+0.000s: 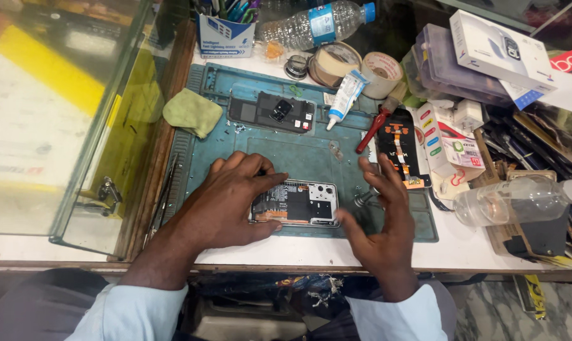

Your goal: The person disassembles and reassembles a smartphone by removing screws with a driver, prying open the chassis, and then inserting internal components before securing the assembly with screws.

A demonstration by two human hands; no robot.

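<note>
The opened black smartphone with its back cover off and its circuit board and camera block bare [295, 203] lies flat near the front edge of the teal rubber repair mat [298, 151], its camera end pointing to my right. My left hand [226, 202] rests on the phone's left end, fingers curled over the top edge and thumb along the bottom edge, so I pinch the frame lightly rather than press on the board. My right hand [380, 218] hovers just beside the camera end with fingers spread wide, holding nothing and not touching the phone as far as I can tell.

To do this well, I judge that the left hand should bear only on the frame edges and keep clear of the exposed copper-coloured parts, and that the right hand should come in low and slow, since small silvery metal bits [361, 197] lie on the mat just right of the phone and could be knocked away.

Farther back on the mat lies a 2nd dark phone part with a camera cutout [273, 112], well apart from the hands. Near it are a white glue tube with a blue cap end [346, 98], a red-handled screwdriver [375, 128] and a black panel with an orange flex cable [400, 151]. A folded green cloth [192, 112] sits at the mat's left corner, and thin metal tweezers [166, 189] lie along its left edge.
</note>
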